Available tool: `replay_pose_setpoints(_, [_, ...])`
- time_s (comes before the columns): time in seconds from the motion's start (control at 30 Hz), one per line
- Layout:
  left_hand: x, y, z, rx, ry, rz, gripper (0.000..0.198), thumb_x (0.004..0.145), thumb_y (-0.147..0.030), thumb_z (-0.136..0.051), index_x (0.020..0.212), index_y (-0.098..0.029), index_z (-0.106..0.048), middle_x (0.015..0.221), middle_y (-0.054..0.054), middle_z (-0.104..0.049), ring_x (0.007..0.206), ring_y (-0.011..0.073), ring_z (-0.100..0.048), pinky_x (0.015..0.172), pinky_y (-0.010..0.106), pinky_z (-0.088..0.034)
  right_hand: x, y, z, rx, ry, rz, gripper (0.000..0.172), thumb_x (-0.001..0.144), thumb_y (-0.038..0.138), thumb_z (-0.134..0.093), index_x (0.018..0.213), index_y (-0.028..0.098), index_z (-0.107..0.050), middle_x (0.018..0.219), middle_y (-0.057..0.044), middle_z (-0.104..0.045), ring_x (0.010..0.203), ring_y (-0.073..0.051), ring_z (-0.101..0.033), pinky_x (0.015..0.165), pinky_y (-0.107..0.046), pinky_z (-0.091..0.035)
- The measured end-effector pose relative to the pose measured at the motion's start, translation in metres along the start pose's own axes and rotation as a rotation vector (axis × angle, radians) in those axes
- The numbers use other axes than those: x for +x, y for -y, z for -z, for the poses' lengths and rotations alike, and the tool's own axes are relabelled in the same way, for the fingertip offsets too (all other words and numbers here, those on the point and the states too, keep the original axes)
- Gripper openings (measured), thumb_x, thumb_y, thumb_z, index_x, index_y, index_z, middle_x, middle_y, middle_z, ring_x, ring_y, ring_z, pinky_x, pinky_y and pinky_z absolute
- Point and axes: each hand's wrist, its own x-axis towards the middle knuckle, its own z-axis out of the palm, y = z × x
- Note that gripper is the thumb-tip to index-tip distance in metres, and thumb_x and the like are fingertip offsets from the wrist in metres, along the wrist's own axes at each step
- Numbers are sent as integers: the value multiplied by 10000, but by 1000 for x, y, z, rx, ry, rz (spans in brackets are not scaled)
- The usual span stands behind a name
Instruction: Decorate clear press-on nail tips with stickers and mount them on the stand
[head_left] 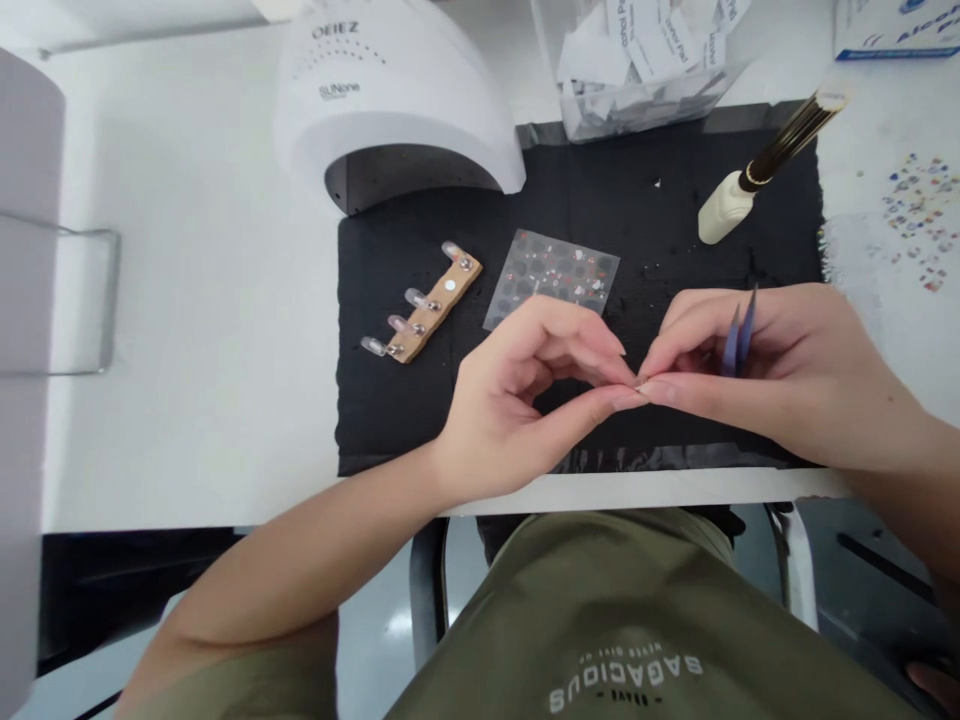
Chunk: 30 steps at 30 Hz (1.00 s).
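My left hand (pixel 517 400) and my right hand (pixel 787 370) meet above the black mat, thumbs and forefingers pinched together at the tips. Between them is something tiny that I cannot make out. Purple tweezers (pixel 739 345) are tucked in my right hand, points up, held by the curled fingers. Just beyond my left hand lies a clear sheet of small nail stickers (pixel 559 265), partly hidden by that hand. To its left is a wooden strip (pixel 435 310) with metal studs, carrying several clear nail tips (pixel 416 298).
A white nail lamp (pixel 405 90) stands at the back left. Behind the mat (pixel 405 420) is a clear bin (pixel 637 110) of alcohol pad packets. A cream polish bottle (pixel 726 208) with a dark cap stands at right, near scattered rhinestones (pixel 926 210) and an alcohol pad box (pixel 896 30).
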Motion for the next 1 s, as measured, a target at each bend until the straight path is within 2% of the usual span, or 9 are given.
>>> replay_pose_setpoints(0.13, [0,-4,1,-79,58,63,273,994,-85,-888,1165,-233,-733,983,8,-888,887,164,-894,849,256,-767,3,1,4,22,101,0,301,916,543,-994,859,282,-855,730,14,-695,609,-130,-524,518,-317,-378])
replay_pose_setpoints(0.33, [-2,-8,0,-110,87,110,240,998,-118,-895,1129,-241,-735,1015,13,-881,920,168,-898,853,253,-770,4,4,7,34,173,9,307,907,521,-1007,841,273,-838,729,14,-693,605,-133,-554,513,-311,-409])
replay_pose_setpoints(0.63, [0,-6,2,-84,100,89,251,1001,-120,-885,1136,-236,-708,1007,22,-883,898,182,-899,855,290,-789,4,2,7,28,172,33,328,919,541,-990,832,260,-843,711,22,-679,597,-115,-545,507,-289,-384])
replay_pose_setpoints(1.0, [0,-6,1,-88,88,80,289,977,-73,-888,1140,-231,-711,967,3,-885,872,161,-891,854,259,-769,5,2,7,-38,146,81,350,942,572,-969,834,264,-842,711,28,-679,573,-103,-521,499,-301,-350])
